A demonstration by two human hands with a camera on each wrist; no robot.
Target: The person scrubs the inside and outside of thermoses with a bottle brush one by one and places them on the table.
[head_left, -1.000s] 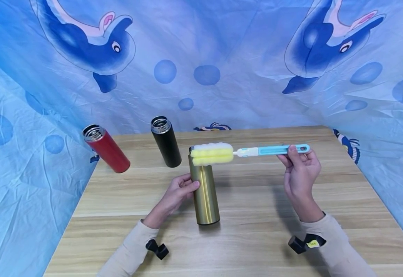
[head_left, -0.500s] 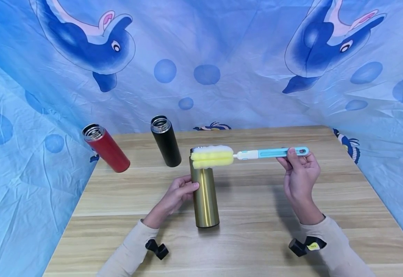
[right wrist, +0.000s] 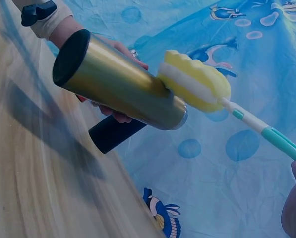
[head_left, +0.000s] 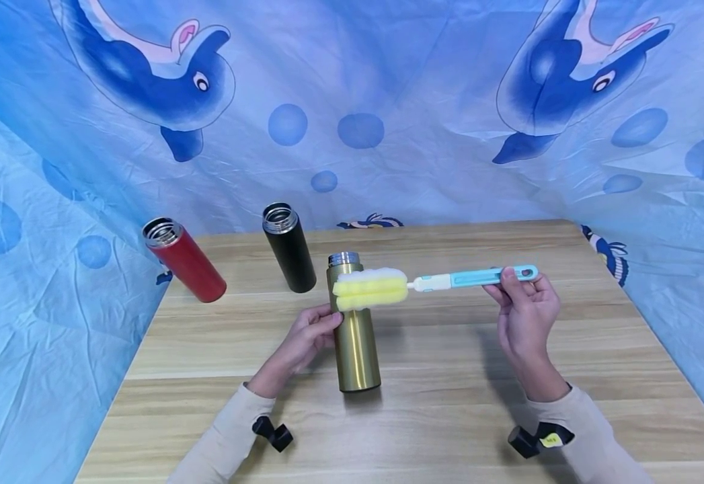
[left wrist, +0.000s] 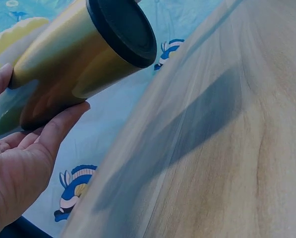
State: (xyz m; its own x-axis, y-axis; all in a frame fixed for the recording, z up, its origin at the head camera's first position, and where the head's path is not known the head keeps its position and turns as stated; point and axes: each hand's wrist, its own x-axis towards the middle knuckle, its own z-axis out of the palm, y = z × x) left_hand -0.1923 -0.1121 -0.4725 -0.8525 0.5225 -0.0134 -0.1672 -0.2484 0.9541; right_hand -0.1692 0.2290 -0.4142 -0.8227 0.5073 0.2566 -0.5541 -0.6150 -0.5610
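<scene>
My left hand [head_left: 312,334] grips a gold thermos bottle [head_left: 358,356] around its side and holds it raised off the table, lidless neck upward. Its black base [left wrist: 125,29] faces the left wrist camera. With thumb and fingers my right hand [head_left: 527,312] pinches the blue handle [head_left: 479,276] of a bottle brush near its holed end. The brush's yellow and white sponge head [head_left: 371,289] lies crosswise in front of the bottle's upper side, below the metal neck. In the right wrist view the sponge head [right wrist: 197,82] appears against the bottle's upper wall.
A black thermos bottle [head_left: 291,252] and a red thermos bottle [head_left: 188,262], both lidless, stand upright at the back left of the wooden table [head_left: 448,417]. A blue dolphin-print cloth [head_left: 412,181] hangs behind and along the sides.
The sponge head has moved down along the bottle's outside, uncovering the metal neck. My right hand has lowered slightly with the handle; the bottle has shifted a little.
</scene>
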